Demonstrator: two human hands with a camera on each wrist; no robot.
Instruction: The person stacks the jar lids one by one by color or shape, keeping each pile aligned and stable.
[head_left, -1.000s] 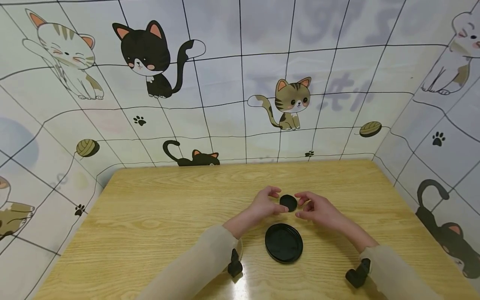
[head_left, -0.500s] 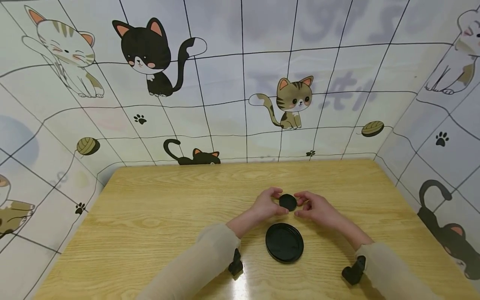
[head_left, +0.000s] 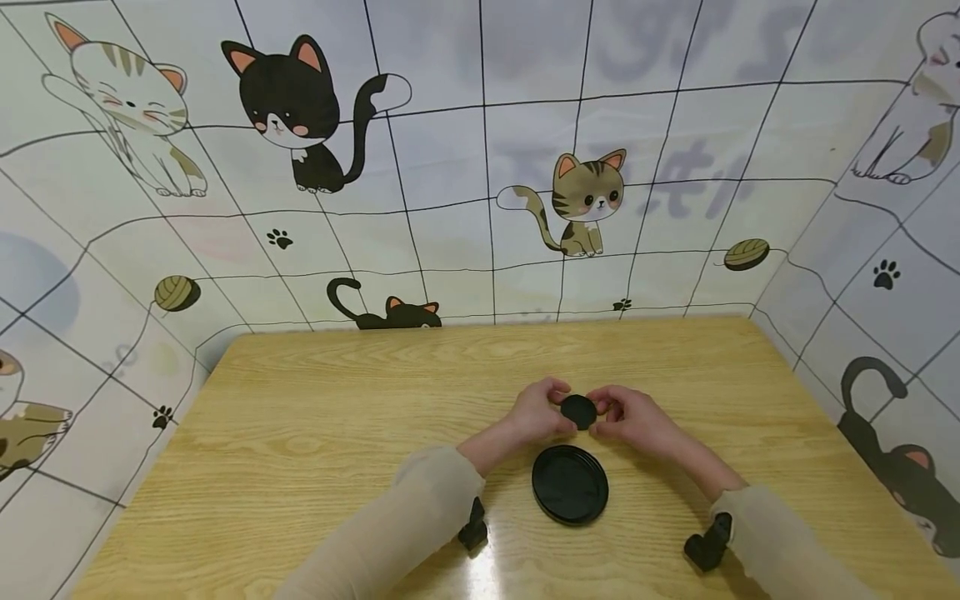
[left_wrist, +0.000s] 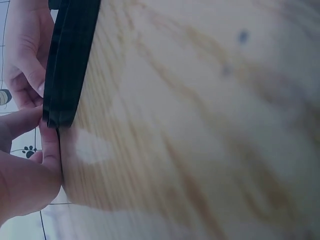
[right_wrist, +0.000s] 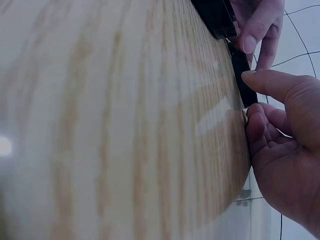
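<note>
A small black disc [head_left: 578,412] lies on the wooden table between both hands. My left hand [head_left: 539,412] holds its left side with thumb and fingers. From the right, my right hand [head_left: 633,422] grips the opposite edge; in the right wrist view its thumb [right_wrist: 270,84] touches the disc's side [right_wrist: 244,77] and the other fingers are curled beneath. Nearer to me sits a larger black round dish [head_left: 570,485] with ridged rims, untouched; whether it is one piece or a stack I cannot tell. In the left wrist view this dish [left_wrist: 72,62] hides most of the small disc.
The wooden table [head_left: 360,400] reaches back to a cloth wall [head_left: 442,167] printed with cats and grid lines. Side walls stand at left and right. Black wrist cameras [head_left: 707,546] hang at both sleeves, near the tabletop.
Both hands have closed in on the small disc's edges. The disc has shifted slightly toward me, nearer to the larger dish, which stays in place.
</note>
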